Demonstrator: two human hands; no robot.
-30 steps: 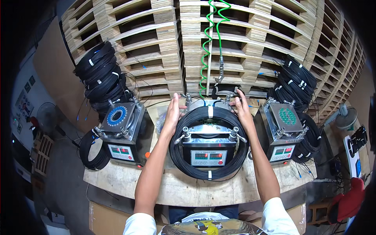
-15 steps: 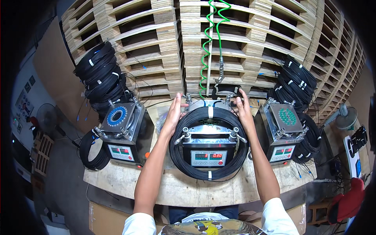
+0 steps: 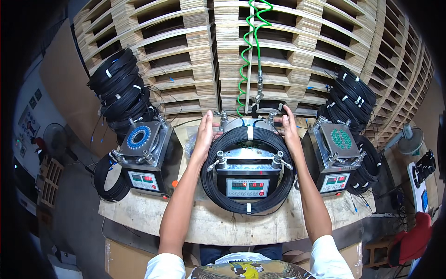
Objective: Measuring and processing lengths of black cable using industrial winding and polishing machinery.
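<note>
Holds left hand and right hand apart, with fingers unclosed. Has the black cable coil between both palms, ringing the front of the metal-topped machine; cannot tell about coil contact.

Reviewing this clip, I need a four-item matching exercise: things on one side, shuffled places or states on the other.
Column 1
1. Large black cable coil
2. Green air hose
3. Left machine
4. Right machine

Column 2
A. Topped with green pieces
B. Between the left hand and right hand
C. Topped with a blue ring
D. Hanging before wooden pallets

Pairs: 1-B, 2-D, 3-C, 4-A
</note>
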